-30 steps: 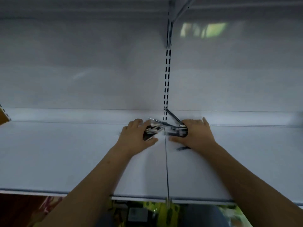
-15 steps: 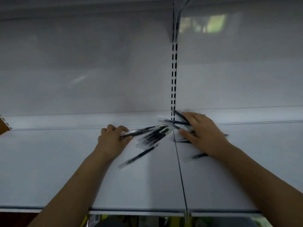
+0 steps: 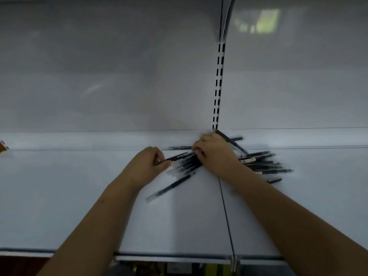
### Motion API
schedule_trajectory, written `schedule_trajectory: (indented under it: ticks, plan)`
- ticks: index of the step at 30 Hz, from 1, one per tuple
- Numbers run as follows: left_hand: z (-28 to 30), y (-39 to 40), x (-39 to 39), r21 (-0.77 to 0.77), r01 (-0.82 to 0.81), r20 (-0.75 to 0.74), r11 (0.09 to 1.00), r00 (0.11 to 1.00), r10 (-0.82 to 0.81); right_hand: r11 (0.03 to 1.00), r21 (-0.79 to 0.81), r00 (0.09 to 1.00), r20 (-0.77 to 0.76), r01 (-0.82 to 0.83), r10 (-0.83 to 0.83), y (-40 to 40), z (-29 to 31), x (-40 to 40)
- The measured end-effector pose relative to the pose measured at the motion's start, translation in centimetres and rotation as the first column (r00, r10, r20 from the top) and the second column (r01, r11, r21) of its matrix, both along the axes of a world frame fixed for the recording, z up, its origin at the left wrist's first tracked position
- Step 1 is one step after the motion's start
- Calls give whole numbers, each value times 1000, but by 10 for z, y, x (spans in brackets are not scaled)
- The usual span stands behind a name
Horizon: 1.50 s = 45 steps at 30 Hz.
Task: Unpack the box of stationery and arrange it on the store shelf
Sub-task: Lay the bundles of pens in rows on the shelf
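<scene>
Several black pens with clear caps lie in a loose pile [image 3: 262, 164] on the white store shelf [image 3: 79, 196], fanned out across the seam between two shelf boards. My left hand [image 3: 148, 166] pinches the end of one pen at the pile's left side. My right hand [image 3: 216, 154] lies over the middle of the pile, its fingers curled round a few pens. One pen [image 3: 171, 186] lies apart, slanting toward the front. The box is not in view.
A slotted upright [image 3: 219, 86] runs up the white back panel just behind the pile. A brown object [image 3: 3, 146] peeks in at the far left edge. Yellow goods [image 3: 211, 270] show below the shelf's front rail.
The bundle that both hands held together has spilled and spread over the shelf. My right hand has shifted left onto the pile, uncovering pens on its right. My left hand moved back toward the pile.
</scene>
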State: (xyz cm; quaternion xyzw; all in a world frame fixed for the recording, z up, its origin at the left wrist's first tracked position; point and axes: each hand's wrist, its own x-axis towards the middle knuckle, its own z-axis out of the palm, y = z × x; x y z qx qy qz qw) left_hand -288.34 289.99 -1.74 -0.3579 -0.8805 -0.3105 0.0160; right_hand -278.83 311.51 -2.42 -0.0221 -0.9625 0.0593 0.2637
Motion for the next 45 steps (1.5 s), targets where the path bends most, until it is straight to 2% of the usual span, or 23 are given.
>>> schedule_trajectory:
  ticks: [7, 12, 16, 19, 22, 24, 27, 29, 31, 33, 36, 38, 40, 42, 43, 44, 45]
  plan:
    - [4, -6, 3, 72, -4, 61, 997, 998, 0, 999, -41, 996, 86, 33, -30, -2, 1, 8]
    - [9, -4, 6, 80, -161, -3, 984, 987, 161, 999, -44, 994, 110, 22, -17, 1, 3, 9]
    - [13, -2, 11, 265, -179, 171, 947, 976, 136, 1000, -28, 995, 97, 13, -10, 4, 3, 8]
    - [16, -1, 14, 407, -183, 219, 895, 971, 99, 1000, -9, 998, 56, -21, 21, 5, 2, 9]
    - [23, -2, 15, 555, -176, 223, 813, 973, 58, 980, -185, 995, -70, -77, 65, 8, 10, 8]
    - [28, -2, 18, 640, -163, 241, 751, 971, 6, 914, -400, 993, -115, -70, 25, 5, 20, 11]
    - [35, -2, 19, 750, -204, 301, 629, 952, -50, 740, -663, 973, -224, -116, -48, -5, 32, 18]
    - [35, -4, 20, 777, -198, 212, 597, 976, 48, 596, -778, 955, -291, -200, -60, -12, 39, 22]
    - [35, -4, 29, 723, -105, -73, 683, 971, 227, 460, -842, 940, -339, -282, -44, -21, 45, 25]
    - [33, 4, 42, 620, 13, -275, 784, 940, 202, 344, -871, 927, -375, -350, -6, -28, 48, 25]
    - [24, 17, 47, 398, 111, -313, 911, 950, 21, 251, -889, 922, -387, -382, 31, -36, 49, 24]
    - [19, 19, 45, 269, 124, -303, 955, 952, -38, 219, -901, 926, -374, -374, 41, -38, 47, 24]
    - [16, 16, 42, 196, 59, -380, 979, 925, 20, 175, -918, 934, -351, -357, 64, -38, 46, 24]
    - [18, 11, 41, 255, -59, -416, 965, 894, 165, 139, -931, 940, -326, -339, 104, -32, 45, 21]
    - [21, 9, 40, 311, -112, -382, 944, 895, 232, 186, -933, 949, -287, -308, 129, -28, 43, 21]
    - [24, 6, 40, 369, -157, -319, 916, 904, 283, 360, -896, 964, -223, -262, 146, -20, 40, 21]
    - [27, 4, 39, 418, -193, -247, 888, 916, 316, 625, -752, 977, -148, -211, 151, -11, 36, 23]
